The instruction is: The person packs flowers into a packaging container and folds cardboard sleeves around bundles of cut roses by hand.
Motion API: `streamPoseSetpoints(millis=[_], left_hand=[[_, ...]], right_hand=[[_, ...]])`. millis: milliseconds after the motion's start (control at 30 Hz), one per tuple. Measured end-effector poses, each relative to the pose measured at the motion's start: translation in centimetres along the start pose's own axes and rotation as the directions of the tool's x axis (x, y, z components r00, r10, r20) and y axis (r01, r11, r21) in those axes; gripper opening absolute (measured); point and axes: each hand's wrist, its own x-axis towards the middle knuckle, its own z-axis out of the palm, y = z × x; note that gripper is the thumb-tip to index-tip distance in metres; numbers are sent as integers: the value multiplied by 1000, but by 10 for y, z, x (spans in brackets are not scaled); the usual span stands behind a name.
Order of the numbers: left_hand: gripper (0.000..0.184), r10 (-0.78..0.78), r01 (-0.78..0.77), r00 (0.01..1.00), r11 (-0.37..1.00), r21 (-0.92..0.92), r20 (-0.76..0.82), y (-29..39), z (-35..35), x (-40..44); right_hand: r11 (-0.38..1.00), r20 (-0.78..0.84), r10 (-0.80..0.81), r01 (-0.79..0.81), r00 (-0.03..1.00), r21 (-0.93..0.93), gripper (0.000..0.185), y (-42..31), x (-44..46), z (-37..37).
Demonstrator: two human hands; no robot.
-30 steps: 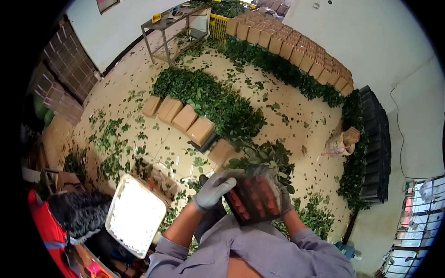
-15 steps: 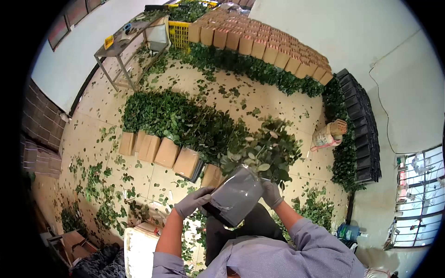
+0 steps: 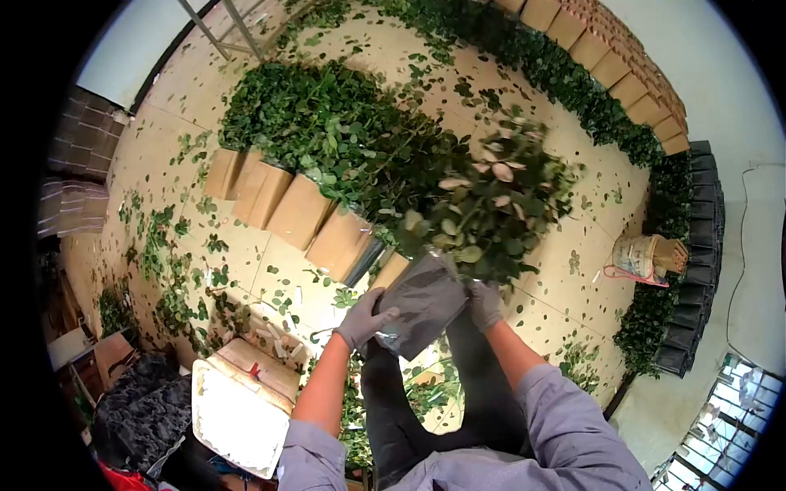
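A leafy bunch of stems (image 3: pixel 512 192), its lower end in a dark wrap (image 3: pixel 422 307) with clear plastic around it, is between my gloved hands above my knees. My left hand (image 3: pixel 366 321) grips the wrap's left side, thumb on the upper face. At the right edge, where leaves meet wrap, my right hand (image 3: pixel 485 304) is closed on it; its fingers are partly hidden. The leaves point away from me to the upper right. Just beyond lies a row of similar bunches in brown cardboard wraps (image 3: pixel 299 213), with one dark wrap (image 3: pixel 363 262) among them.
Loose leaves litter the tiled floor (image 3: pixel 246 266). Stacked brown-wrapped bunches (image 3: pixel 610 69) line the back, and dark-wrapped ones (image 3: pixel 696 270) the right wall. A bucket (image 3: pixel 639 255) stands at right. A padded stool (image 3: pixel 241 409) is by my left arm, and table legs (image 3: pixel 233 37) at upper left.
My view has tilted down, showing more of my legs and less of the back wall. Both hands still hold the dark-wrapped bunch, whose wrap has tipped, its upper face less shiny.
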Motion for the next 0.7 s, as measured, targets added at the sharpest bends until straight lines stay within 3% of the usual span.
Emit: streamPoseSetpoints(millis=[67,100,133,167,200,233,267,367,400,467,500,533,567,633,700], left_hand=[[87,-84,83,996,994,-66,-5,-29,0,20],[87,-159,156,987,979,-131,-19,-44,0,26],[86,-161,152,984,982,-110,-74,-80,6,36],[86,-178,172,982,980,-99,-61,-97,15,41],[87,-197,198,973,980,-11,-123,-110,20,44],[88,-207,224,961,972,76,-184,-122,24,47],[87,-220,244,962,959,143,-162,-132,29,48],[83,-200,217,969,969,114,-148,-141,53,49],[87,-157,165,976,986,36,-153,-176,68,46],[87,-195,204,975,975,82,-103,-149,73,32],[86,-230,238,971,964,121,-71,-136,74,25],[87,-243,246,969,964,96,-42,-148,81,15],[92,-186,187,982,975,-122,15,-174,91,6],[86,-359,362,931,931,-38,75,-119,78,-20],[91,-419,428,900,901,-70,118,-92,71,-43]], right_hand=[[892,272,-47,163,961,-421,30,19,25,24],[879,323,-25,175,946,-444,31,-18,34,25],[884,411,-101,272,906,-381,32,33,52,60],[894,413,-86,253,907,-370,32,57,65,91],[966,276,230,-253,933,50,35,69,79,124],[834,290,400,-477,869,277,36,69,86,143],[608,295,557,-624,776,491,38,69,94,161],[565,333,579,-661,744,494,51,84,105,176],[807,452,356,-513,818,293,38,133,103,190],[961,592,126,-246,796,126,36,138,101,190],[853,484,316,-467,816,232,38,97,94,174],[779,438,403,-553,804,298,40,73,88,164],[693,387,487,-616,783,374,42,48,82,153],[722,298,458,-546,838,426,50,27,72,127],[865,206,415,-454,886,215,58,33,44,103]])
